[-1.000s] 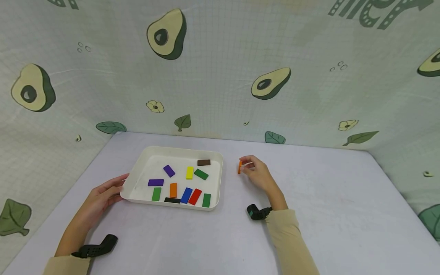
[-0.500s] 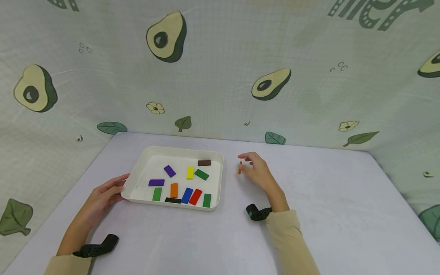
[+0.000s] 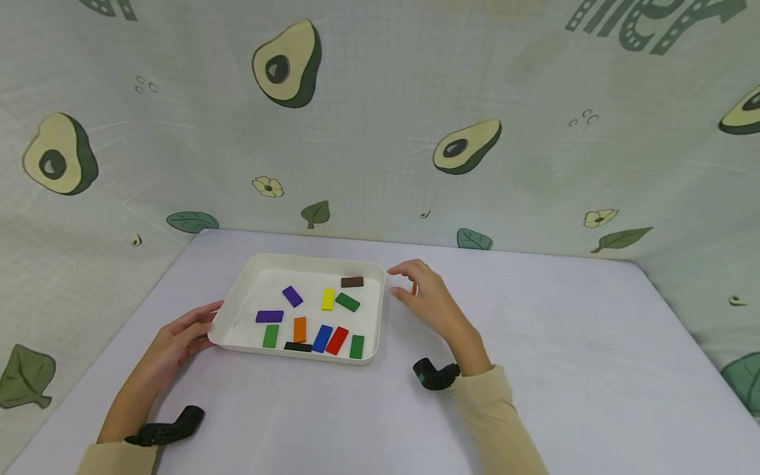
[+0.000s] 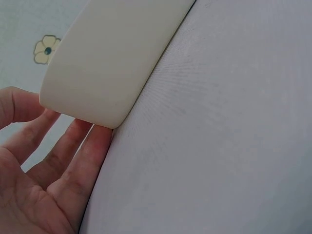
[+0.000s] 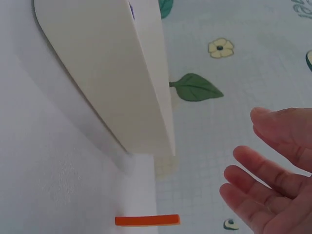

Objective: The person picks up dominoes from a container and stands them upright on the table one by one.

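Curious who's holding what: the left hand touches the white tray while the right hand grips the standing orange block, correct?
No: the right hand grips nothing; the right wrist view shows it apart from the standing orange block. The left hand touches the tray.

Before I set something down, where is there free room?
Free: the table right of the right hand; between the forearms, in front of the white tray; the tray's far-left corner. Crowded: the tray's near edge, with blocks. An orange block stands near that hand.
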Demonstrator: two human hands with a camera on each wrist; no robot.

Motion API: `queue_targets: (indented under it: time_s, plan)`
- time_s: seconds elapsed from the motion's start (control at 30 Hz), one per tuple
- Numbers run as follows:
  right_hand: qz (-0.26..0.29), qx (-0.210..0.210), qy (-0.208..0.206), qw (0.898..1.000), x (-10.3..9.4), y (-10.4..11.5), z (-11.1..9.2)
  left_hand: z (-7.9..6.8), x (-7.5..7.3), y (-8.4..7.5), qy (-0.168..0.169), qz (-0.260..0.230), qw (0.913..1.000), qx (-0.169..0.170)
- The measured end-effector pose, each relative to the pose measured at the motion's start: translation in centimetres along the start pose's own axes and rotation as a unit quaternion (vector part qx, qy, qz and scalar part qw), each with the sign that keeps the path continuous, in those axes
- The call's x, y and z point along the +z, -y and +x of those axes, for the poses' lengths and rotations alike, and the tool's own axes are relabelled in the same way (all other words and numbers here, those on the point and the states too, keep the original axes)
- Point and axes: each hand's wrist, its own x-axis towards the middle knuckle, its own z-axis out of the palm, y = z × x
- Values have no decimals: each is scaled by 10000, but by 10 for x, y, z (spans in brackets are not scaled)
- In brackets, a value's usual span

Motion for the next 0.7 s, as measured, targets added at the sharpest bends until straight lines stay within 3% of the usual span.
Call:
queue_targets:
  time_s: [0.37, 0.7]
  plan:
    - [-50, -77, 736, 9972, 24, 17, -4, 0, 0, 0, -82, 148, 9998, -97]
    - [-143, -275, 1543, 9875, 46, 19, -3, 0, 1, 0, -80, 171, 9998, -61]
